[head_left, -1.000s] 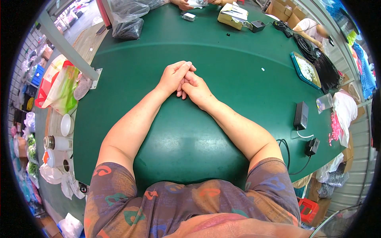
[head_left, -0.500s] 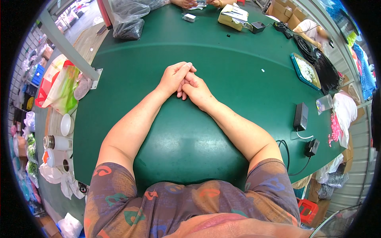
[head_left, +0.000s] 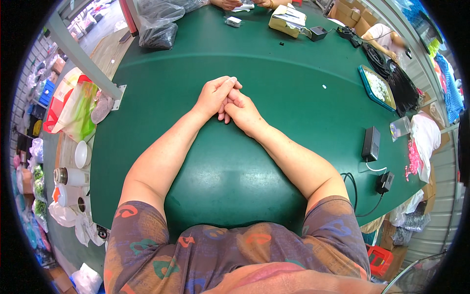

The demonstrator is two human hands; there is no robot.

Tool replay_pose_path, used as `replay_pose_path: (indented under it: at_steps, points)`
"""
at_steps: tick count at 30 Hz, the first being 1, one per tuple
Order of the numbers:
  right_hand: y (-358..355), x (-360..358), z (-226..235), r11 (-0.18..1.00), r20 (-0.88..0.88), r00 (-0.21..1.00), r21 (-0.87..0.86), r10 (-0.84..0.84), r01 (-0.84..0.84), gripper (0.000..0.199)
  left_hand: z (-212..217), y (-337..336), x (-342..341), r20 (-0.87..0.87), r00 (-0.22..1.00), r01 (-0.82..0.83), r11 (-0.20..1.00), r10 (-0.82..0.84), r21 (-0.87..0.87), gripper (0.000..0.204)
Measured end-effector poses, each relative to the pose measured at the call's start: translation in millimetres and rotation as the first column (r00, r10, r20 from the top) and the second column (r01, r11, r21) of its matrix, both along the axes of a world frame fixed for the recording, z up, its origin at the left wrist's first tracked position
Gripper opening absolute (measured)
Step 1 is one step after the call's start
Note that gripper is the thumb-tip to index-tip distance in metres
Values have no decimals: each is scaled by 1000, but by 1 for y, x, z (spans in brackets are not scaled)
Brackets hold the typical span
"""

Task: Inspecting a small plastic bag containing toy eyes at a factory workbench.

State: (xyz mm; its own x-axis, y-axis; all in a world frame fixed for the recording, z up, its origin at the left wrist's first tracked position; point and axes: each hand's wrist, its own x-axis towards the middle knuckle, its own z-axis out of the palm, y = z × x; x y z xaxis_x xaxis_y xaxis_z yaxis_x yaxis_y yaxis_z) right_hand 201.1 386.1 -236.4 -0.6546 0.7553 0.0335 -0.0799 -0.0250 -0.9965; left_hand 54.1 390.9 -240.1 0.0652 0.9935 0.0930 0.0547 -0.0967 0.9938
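A person's left hand (head_left: 213,96) and right hand (head_left: 242,110) rest clasped together on a green table (head_left: 274,73), the left fingers folded over the right ones, both hands curled closed on each other and holding no object. Both bare forearms lie flat on the tabletop and run back toward the lower edge, where short patterned sleeves and a patterned shirt fill the foreground. The stretch of table directly around the hands carries nothing; the nearest item is a tiny white speck (head_left: 324,86) well to the right of them.

Farther right, a black power adapter (head_left: 371,143) stands near the table edge, with a smaller black plug (head_left: 385,182) and its cable just below it. Beyond these, a teal tray of small white parts (head_left: 377,87) sits along the right rim beside a heap of black cables (head_left: 399,83), and a clear plastic bag (head_left: 400,128) lies at the edge near loose pink pieces (head_left: 413,159).

At the far side of the table are a dark plastic bag (head_left: 157,35), a small white item (head_left: 234,21), a tan box (head_left: 288,20) and a black adapter (head_left: 318,33); another person's hands (head_left: 230,4) show at the top edge.

To the left, off the table, hang red and green bags (head_left: 73,108), with a white bowl (head_left: 82,154) and a white bottle (head_left: 71,176) below them
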Motion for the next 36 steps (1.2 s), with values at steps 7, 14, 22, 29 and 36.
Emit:
replay_pose_path:
  at_steps: [7, 14, 22, 29, 36]
  points:
    - [1, 2, -1, 1000, -1, 1000, 3, 4, -4, 33, -2, 2, 1, -25, 1000, -2, 1000, 3, 17, 39]
    - [0, -2, 2, 1000, -50, 999, -11, 10, -10, 50, 1, 12, -9, 419, 897, -152, 988, 141, -8, 58]
    - [44, -21, 26, 990, 166, 985, -130, -38, 60, 26, -3, 18, -19, 633, 718, -277, 953, 289, -121, 59]
    - [223, -26, -2, 616, 264, 766, 759, -587, 211, 31, -3, 25, -15, 652, 699, -304, 947, 295, -102, 62]
    - [291, -89, -30, 370, 173, 515, 876, -840, 310, 59, -5, 15, -22, 669, 682, -278, 951, 295, -135, 64]
